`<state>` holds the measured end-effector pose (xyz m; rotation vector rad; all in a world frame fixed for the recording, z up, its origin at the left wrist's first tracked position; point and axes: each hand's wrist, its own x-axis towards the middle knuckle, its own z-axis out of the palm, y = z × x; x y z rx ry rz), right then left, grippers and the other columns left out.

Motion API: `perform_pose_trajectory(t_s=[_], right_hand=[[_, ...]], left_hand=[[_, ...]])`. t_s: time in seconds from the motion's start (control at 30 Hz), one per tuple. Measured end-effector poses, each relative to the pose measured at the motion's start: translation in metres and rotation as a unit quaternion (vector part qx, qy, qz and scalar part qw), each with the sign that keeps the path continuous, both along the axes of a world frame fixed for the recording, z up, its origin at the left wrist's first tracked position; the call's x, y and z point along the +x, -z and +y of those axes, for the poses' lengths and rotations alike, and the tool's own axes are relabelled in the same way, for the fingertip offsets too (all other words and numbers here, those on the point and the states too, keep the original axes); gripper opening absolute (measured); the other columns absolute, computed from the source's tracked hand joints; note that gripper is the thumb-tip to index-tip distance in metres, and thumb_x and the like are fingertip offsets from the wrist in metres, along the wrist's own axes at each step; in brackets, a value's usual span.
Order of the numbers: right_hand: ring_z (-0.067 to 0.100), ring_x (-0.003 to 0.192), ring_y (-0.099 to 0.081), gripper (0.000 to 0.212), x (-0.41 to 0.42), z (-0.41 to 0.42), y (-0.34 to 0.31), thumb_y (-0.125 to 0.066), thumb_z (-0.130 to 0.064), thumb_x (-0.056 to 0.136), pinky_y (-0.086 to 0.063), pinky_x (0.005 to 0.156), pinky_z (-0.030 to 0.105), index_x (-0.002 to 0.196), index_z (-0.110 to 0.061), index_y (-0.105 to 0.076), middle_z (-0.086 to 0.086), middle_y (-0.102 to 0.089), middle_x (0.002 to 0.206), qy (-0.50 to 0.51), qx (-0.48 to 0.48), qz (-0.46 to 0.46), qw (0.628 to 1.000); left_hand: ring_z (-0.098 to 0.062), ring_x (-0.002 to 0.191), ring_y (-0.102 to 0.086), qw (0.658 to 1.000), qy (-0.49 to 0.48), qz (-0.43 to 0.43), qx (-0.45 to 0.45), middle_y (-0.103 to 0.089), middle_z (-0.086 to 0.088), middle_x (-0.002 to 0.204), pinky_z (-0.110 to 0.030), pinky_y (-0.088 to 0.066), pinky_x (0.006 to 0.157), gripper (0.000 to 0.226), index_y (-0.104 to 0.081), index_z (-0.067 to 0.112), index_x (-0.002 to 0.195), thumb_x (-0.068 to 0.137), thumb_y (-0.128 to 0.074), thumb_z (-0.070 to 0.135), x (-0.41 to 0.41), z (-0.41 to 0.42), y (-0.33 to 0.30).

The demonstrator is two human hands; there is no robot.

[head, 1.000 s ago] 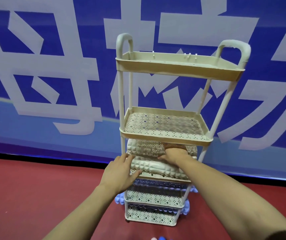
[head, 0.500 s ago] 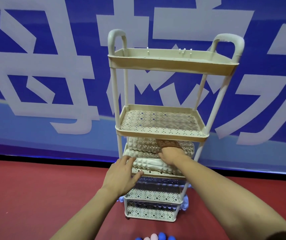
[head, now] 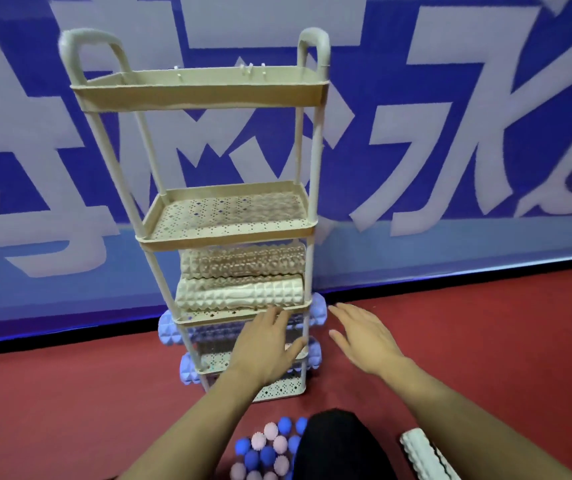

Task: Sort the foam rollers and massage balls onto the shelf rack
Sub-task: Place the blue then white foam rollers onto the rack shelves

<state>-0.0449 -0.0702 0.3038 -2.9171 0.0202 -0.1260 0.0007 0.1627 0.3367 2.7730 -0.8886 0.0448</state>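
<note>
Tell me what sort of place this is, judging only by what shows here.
Probably a gym or sports hall: red sports-type flooring, a large blue banner with white characters along the wall, and a beige plastic tiered rack holding textured foam rollers, with spiky blue and pink massage balls on the floor.

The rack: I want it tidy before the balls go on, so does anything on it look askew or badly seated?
Yes. The blue rollers on the two lower tiers stick out past the rack's posts on both sides. The two beige rollers sit stacked within their tier.
</note>
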Motion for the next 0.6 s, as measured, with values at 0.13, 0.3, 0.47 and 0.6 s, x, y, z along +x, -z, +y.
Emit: perform_pose_trajectory(t_s=[0.13,0.3,0.47,0.6], right_hand=[[0.017,0.147,-0.033,0.058,-0.064,-0.058,0.026,-0.043,-0.047,0.102,-0.022,0.121,0.032,0.155,-0.025,-0.034,-0.003,-0.037,0.159,0.083,0.004,0.039,0.996],[0.020,0.145,-0.034,0.059,-0.144,-0.119,0.080,-0.041,-0.047,0.103,-0.027,0.118,0.037,0.156,-0.025,-0.030,-0.002,-0.037,0.158,0.185,0.034,0.121,0.975],[0.029,0.130,-0.050,0.052,-0.211,-0.161,0.148,-0.044,-0.049,0.099,-0.041,0.102,0.041,0.144,-0.022,-0.042,0.002,-0.050,0.143,0.256,0.088,0.201,0.941],[0.030,0.137,-0.045,0.062,-0.243,-0.177,0.204,-0.049,-0.046,0.098,-0.040,0.108,0.041,0.154,-0.026,-0.031,0.003,-0.042,0.155,0.297,0.153,0.249,0.909]], left_hand=[[-0.026,0.120,-0.053,0.997,0.077,0.031,-0.003,-0.052,0.000,0.135,-0.040,-0.046,0.098,0.077,-0.048,0.021,0.142,0.088,-0.028,0.072,-0.037,-0.074,0.023],[-0.025,0.118,-0.055,0.986,0.153,0.071,0.006,-0.051,0.001,0.134,-0.042,-0.046,0.101,0.069,-0.048,0.023,0.140,0.091,-0.038,0.070,-0.088,-0.172,0.061],[-0.024,0.125,-0.053,0.968,0.190,0.163,0.004,-0.052,0.001,0.135,-0.043,-0.043,0.107,0.072,-0.048,0.024,0.142,0.089,-0.039,0.072,-0.124,-0.252,0.107],[-0.020,0.135,-0.044,0.952,0.186,0.244,0.009,-0.045,0.005,0.145,-0.039,-0.039,0.111,0.067,-0.043,0.026,0.146,0.093,-0.047,0.067,-0.137,-0.292,0.148]])
